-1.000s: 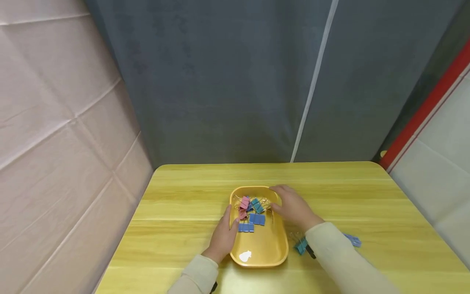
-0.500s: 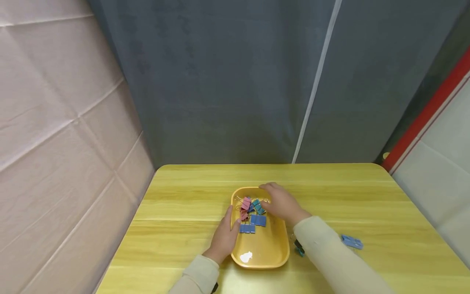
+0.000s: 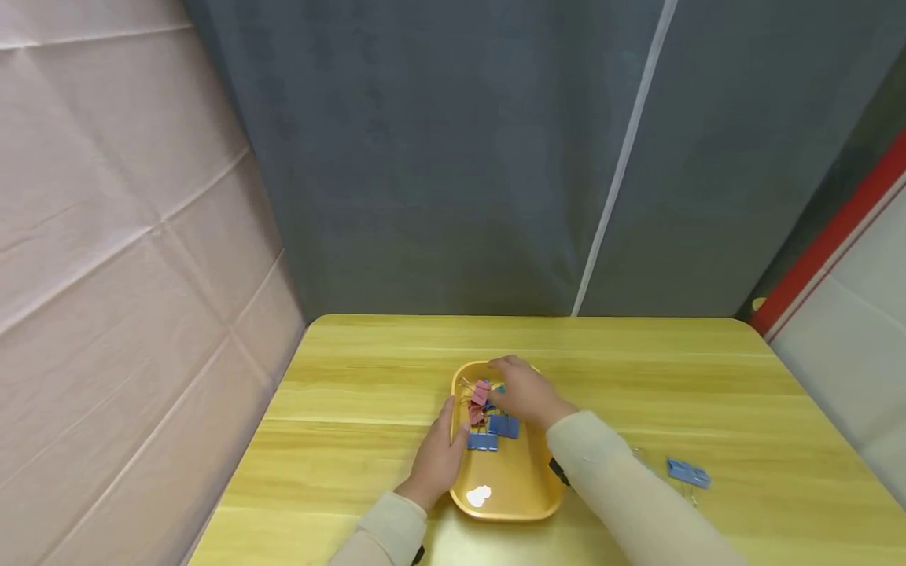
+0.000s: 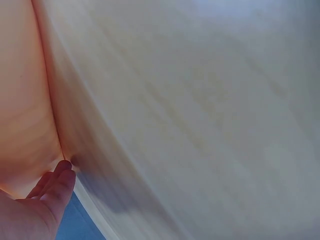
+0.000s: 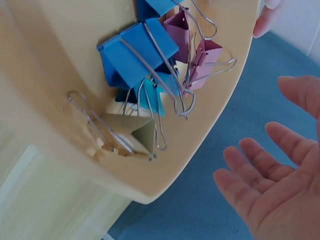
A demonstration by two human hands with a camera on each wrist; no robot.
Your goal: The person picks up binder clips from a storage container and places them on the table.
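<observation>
On a yellow wood-grain desk [image 3: 354, 401], a left hand [image 3: 433, 457] grips a rounded yellow plastic tray [image 3: 511, 478] holding blue, pink and teal metal binder clips [image 3: 504, 426]; a right hand [image 3: 529, 397], fingers relaxed, hovers above.

The bench [image 3: 340, 440], yellow with wood grain running from left to right, spreads over the lower part of the head view, its far corners rounded. Beyond it a dark grey-blue curtain [image 3: 439, 157] fills the upper middle, crossed right of centre by a slanting white strip [image 3: 623, 157]. A pinkish, creased cloth [image 3: 106, 314] covers the left side. At the right edge a red band [image 3: 828, 236] slopes above a white panel [image 3: 874, 330].
</observation>
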